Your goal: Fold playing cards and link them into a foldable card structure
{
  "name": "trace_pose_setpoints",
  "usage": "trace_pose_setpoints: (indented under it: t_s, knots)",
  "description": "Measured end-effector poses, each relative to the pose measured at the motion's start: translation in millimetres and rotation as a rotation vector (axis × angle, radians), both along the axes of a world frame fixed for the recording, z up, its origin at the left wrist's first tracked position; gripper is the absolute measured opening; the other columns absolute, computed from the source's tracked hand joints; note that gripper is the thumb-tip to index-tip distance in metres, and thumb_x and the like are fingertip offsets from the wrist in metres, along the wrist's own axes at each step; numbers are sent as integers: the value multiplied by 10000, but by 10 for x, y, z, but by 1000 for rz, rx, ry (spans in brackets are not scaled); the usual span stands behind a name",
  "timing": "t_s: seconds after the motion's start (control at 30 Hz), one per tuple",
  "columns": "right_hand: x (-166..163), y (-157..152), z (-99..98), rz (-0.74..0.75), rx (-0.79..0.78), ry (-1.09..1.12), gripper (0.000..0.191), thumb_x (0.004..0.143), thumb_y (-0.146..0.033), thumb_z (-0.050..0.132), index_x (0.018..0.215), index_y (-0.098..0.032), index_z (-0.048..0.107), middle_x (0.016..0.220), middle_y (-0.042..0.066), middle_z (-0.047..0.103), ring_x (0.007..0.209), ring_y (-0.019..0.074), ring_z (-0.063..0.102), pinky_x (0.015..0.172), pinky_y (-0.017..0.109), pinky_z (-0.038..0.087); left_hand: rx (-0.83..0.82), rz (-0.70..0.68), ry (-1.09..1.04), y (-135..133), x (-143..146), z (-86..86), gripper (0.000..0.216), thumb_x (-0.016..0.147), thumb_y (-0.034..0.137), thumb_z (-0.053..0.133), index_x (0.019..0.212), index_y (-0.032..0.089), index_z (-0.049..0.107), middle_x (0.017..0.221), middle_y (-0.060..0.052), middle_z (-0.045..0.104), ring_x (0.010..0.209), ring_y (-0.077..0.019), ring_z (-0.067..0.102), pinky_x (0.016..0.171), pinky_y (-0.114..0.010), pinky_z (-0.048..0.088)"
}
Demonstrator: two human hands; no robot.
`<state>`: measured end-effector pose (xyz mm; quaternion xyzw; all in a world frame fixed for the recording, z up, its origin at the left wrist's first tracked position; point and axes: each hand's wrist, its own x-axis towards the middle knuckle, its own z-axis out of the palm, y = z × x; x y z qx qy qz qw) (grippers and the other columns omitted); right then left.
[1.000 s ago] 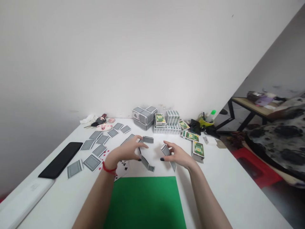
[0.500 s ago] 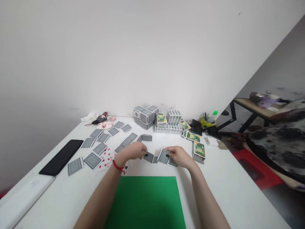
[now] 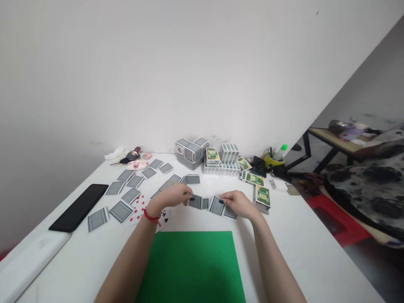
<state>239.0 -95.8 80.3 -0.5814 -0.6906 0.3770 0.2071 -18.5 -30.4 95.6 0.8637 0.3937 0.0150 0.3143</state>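
My left hand point(image 3: 172, 197), with a red string at the wrist, pinches the left edge of a grey-backed playing card point(image 3: 196, 202). My right hand point(image 3: 238, 203) has thumb and fingers closed on another playing card point(image 3: 216, 205), which is tilted. Between the two cards a small part of a further grey card point(image 3: 205, 203) shows. One more card point(image 3: 230, 213) lies partly under my right hand. Face-up cards point(image 3: 137, 208) with red diamonds, and some with black clubs, lie left of and below my left wrist. Several grey-backed cards point(image 3: 121, 211) are scattered to the left.
Stacked blocks of cards point(image 3: 192, 152) stand by the wall, beside green-and-white card boxes point(image 3: 229, 153). One box point(image 3: 262, 196) stands right of my right hand. A green mat point(image 3: 192, 265) lies in front, a black phone-like slab point(image 3: 80, 207) at left. Another person's patterned clothing point(image 3: 362, 185) shows at right.
My left hand has drawn slightly left, and its card shows more of its back. My right hand keeps its card nearly in place. The whole view has shifted a little.
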Motion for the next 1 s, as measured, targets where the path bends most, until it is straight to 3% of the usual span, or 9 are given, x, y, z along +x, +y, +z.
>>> trace_pose_setpoints:
  t_s: [0.27, 0.4, 0.47, 0.57, 0.67, 0.8, 1.0]
  knots:
    - [-5, 5, -8, -106, 20, 1, 180, 715, -264, 545, 706, -139, 673, 635, 25, 652, 584, 140, 549, 536, 219, 385, -57, 38, 7, -22, 2, 7, 249, 792, 261, 410, 753, 185, 644, 666, 5, 675, 602, -125, 619, 559, -206, 396]
    - [-37, -3, 6, -109, 49, 124, 158, 709, -245, 552, 758, -145, 665, 674, 30, 663, 598, 139, 563, 534, 220, 394, -57, 11, -73, -105, 57, 120, 297, 760, 335, 512, 995, 202, 634, 1030, -28, 641, 519, -75, 586, 589, -206, 423]
    - [-53, -18, 34, -83, 41, 196, 183, 711, -218, 536, 816, -148, 669, 718, 36, 677, 627, 147, 582, 553, 228, 413, 2, -11, -144, -164, 122, 197, 345, 750, 392, 538, 1038, 219, 618, 1089, -32, 608, 553, -76, 574, 600, -206, 423]
    - [-74, -38, 81, -49, 61, 291, 248, 703, -182, 527, 905, -157, 669, 808, 44, 692, 708, 161, 609, 620, 248, 445, 98, 18, -236, -246, 259, 265, 278, 765, 402, 525, 928, 210, 642, 910, -7, 642, 656, -108, 562, 604, -198, 399]
    - [-82, -39, 96, -72, 90, 358, 292, 682, -182, 554, 952, -157, 660, 863, 57, 694, 762, 175, 619, 656, 264, 461, 114, 103, -268, -290, 387, 246, 219, 771, 363, 512, 725, 175, 614, 659, 15, 596, 591, -108, 502, 537, -198, 349]
    - [-41, -7, 56, -134, 121, 391, 286, 673, -202, 569, 939, -145, 659, 831, 62, 693, 743, 176, 624, 646, 265, 467, 88, 198, -315, -269, 444, 181, 245, 761, 340, 505, 598, 159, 536, 561, 24, 527, 540, -100, 450, 497, -201, 308]
    - [199, 56, -50, -232, 188, 99, 257, 703, -181, 502, 878, -158, 689, 782, 45, 700, 692, 175, 622, 632, 264, 452, 103, 352, -363, -158, 338, 146, 255, 737, 349, 519, 570, 157, 514, 501, 39, 461, 492, -95, 404, 474, -208, 281]
